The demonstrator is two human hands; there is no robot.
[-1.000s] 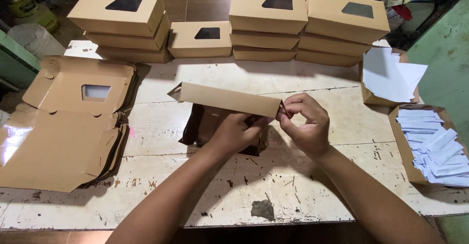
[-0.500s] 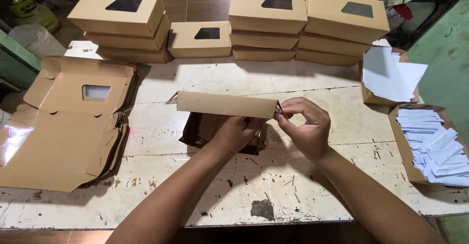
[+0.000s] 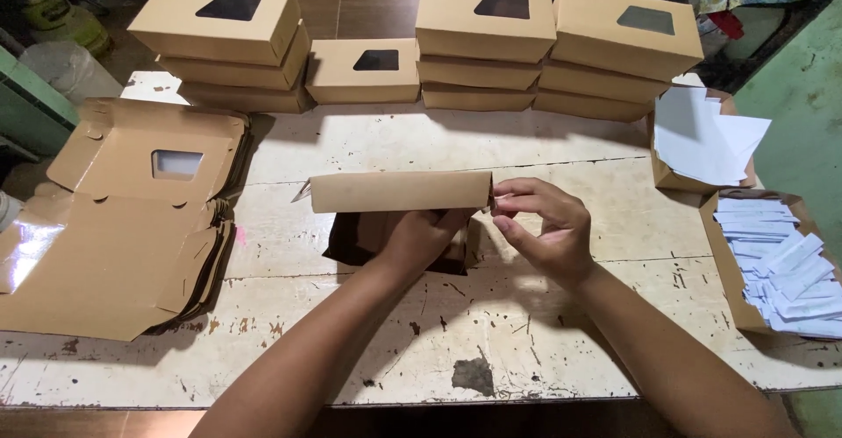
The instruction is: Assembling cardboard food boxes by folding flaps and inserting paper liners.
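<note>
I hold a half-folded brown cardboard box (image 3: pixel 399 191) upright above the worn white table (image 3: pixel 561 333). My left hand (image 3: pixel 423 238) grips it from below, fingers wrapped under its near wall. My right hand (image 3: pixel 544 227) pinches the box's right end corner between thumb and fingers. The box's dark inside hangs below its raised wall.
A pile of flat brown box blanks with clear windows (image 3: pixel 114 227) lies at the left. Stacks of finished windowed boxes (image 3: pixel 487 43) line the far edge. At the right stand a box of white sheets (image 3: pixel 702 135) and a tray of white paper strips (image 3: pixel 776 263).
The box wall has swung from tilted to level and dropped slightly towards me. My right hand stays pinched on its right end.
</note>
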